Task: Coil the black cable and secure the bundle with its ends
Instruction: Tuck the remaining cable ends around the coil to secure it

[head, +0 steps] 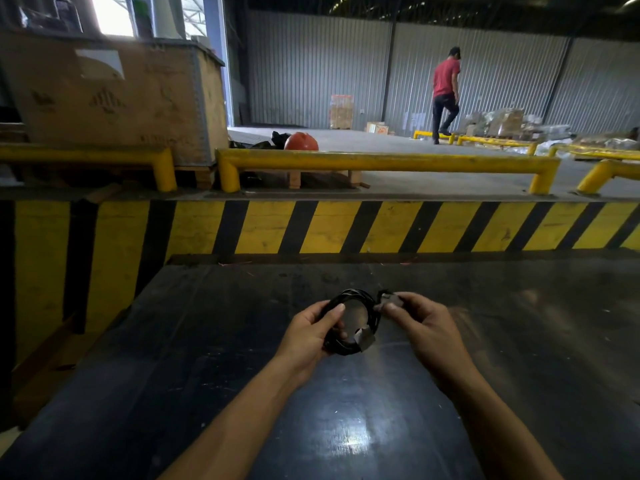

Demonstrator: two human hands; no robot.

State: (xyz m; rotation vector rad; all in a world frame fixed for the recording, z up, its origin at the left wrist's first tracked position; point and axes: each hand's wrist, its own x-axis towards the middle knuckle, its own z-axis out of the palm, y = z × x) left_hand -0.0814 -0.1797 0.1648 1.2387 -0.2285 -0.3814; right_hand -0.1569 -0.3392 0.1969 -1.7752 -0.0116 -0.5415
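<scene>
Two bare hands hold a thin black cable wound into a small round coil [353,322] just above a dark, shiny, flat bench [346,427]; the left hand [310,336] is wrapped around the left side of the coil, with its thumb on top and its fingers curled under; the right hand [424,329] pinches one dark plug end [389,299] of the cable between thumb and fingers, at the top right of the coil; a second grey plug end [364,337] sits at the bottom of the coil, near the left hand's fingertips; both arms reach in from the bottom; past the bench stands a low wall painted with yellow and black stripes [346,226]; above it runs a yellow metal rail [381,161]; a big brown wooden crate [114,95] stands at the left; a round orange thing [300,142] lies on the floor behind the rail; far off, a person in a red shirt [446,95] walks by a grey ribbed metal wall [311,64].
</scene>
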